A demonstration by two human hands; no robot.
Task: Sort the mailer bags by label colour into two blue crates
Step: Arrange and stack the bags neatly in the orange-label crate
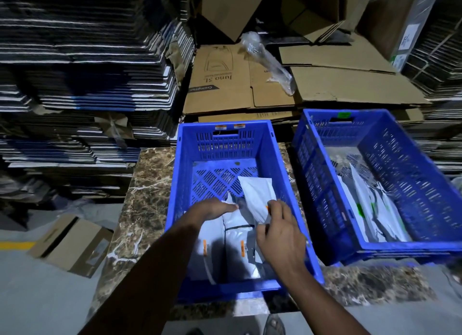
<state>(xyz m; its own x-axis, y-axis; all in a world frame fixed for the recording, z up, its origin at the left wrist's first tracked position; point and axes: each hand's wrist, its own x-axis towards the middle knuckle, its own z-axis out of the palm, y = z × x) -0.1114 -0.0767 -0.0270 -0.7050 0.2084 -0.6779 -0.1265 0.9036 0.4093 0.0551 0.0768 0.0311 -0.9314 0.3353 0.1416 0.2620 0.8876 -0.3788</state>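
Hands meet inside the left crate (175,184) on the marble table (150,184). Right hand (280,237) pinches a grey mailer (257,197), thumb and curled fingers clamped on its near end. Left hand (212,208) lies flat, fingers straight and together, on orange-labelled bags (237,254). Right crate (425,159) holds green-labelled bags (370,209).

1. Dim overall; upper corners and the cardboard stacks (82,67) fall into near-black.
2. Both blue crates (280,159) are the brightest, saturated areas.
3. Forearms cast soft shadows onto the mailer bags (237,249).
4. Wide-angle bending at the edges; right crate smeared by motion blur.
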